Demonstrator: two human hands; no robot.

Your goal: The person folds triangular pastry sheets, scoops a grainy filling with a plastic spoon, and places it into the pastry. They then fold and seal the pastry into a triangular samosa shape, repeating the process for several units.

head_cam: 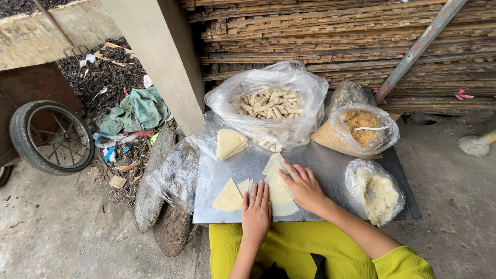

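We press our left hand (256,211) flat, fingers together, on the wrapper (281,194); our right hand (305,187), fingers spread at two o'clock, should smooth gently.

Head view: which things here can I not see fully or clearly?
- Pale triangular wrapper sheets: partly covered by left hand and right hand.
- Rolled pieces in big clear plastic bag: lower ones blurred by plastic.
- Black wheel: cut off by left edge.

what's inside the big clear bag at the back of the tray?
The big clear bag holds a heap of pale rolled sticks, seen through its open top. Lower layers are blurred by crumpled plastic, so the bag's bottom cannot be seen.
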